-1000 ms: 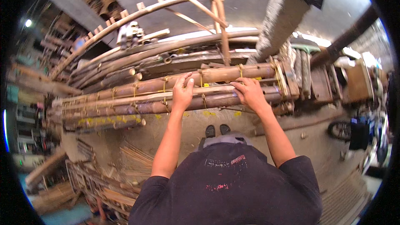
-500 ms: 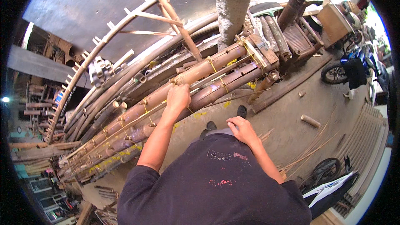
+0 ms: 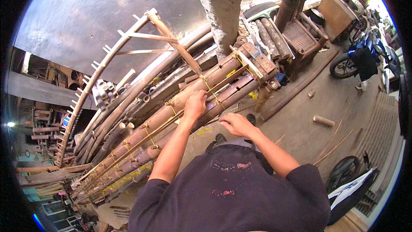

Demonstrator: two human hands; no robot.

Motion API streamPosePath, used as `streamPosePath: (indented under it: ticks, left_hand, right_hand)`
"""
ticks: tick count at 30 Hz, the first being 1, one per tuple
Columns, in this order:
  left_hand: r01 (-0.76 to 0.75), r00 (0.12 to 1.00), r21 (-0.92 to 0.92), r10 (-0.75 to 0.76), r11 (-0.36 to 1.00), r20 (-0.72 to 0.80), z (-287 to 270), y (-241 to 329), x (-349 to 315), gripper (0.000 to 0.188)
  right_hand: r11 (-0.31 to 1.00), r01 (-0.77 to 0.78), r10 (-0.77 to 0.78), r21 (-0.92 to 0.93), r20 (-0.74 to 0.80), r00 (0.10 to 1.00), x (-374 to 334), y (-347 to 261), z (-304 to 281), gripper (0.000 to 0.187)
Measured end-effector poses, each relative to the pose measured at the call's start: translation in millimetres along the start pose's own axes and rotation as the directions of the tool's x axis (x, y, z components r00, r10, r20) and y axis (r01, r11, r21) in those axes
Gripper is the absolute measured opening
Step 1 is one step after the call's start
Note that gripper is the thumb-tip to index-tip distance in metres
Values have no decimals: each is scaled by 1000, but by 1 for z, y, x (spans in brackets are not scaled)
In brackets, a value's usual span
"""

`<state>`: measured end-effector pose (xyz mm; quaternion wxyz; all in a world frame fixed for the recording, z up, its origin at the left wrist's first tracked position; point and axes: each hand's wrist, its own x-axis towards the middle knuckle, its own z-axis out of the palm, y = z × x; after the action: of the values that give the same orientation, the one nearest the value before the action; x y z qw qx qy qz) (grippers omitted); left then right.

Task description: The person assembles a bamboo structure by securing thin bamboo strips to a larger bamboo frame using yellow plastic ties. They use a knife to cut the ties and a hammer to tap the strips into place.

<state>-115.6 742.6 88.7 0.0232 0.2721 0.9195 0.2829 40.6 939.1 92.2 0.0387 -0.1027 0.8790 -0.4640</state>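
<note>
Curling over the upper pole (image 3: 182, 99), the left hand (image 3: 195, 105) rests with its fingers bent inward; whether they close on the pole or on something thin beside it, I cannot tell. Since half a second ago it has shifted along the upper pole toward the block (image 3: 259, 60) at that pole's right end. The right hand (image 3: 238, 125), which hung back from the upper pole, is now closer, with its fingers loosely bent near a thin stick on the wearer's side; contact with the stick is unclear. Both hands thus sit about one stretch, seemingly making that part the focus of work. The lower pole (image 3: 229, 96) runs alongside the upper pole, nearer the wearer, and a yellow cord (image 3: 208, 87) crosses the upper pole between left hand and block.
</note>
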Motion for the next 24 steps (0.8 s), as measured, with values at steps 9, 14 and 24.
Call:
streamPosePath:
  ticks: [9, 14, 24]
  left_hand:
    - [82, 995, -4, -81, 997, 63, 5, 16, 14, 18]
    - [173, 983, 31, -175, 984, 48, 15, 26, 15, 18]
    - [74, 996, -85, -79, 994, -52, 18, 17, 15, 25]
  right_hand:
    - [383, -442, 450, 811, 254, 856, 24, 26, 27, 29]
    - [-235, 422, 810, 876, -64, 583, 61, 19, 22, 24]
    - [721, -201, 211, -664, -67, 975, 232, -33, -41, 49]
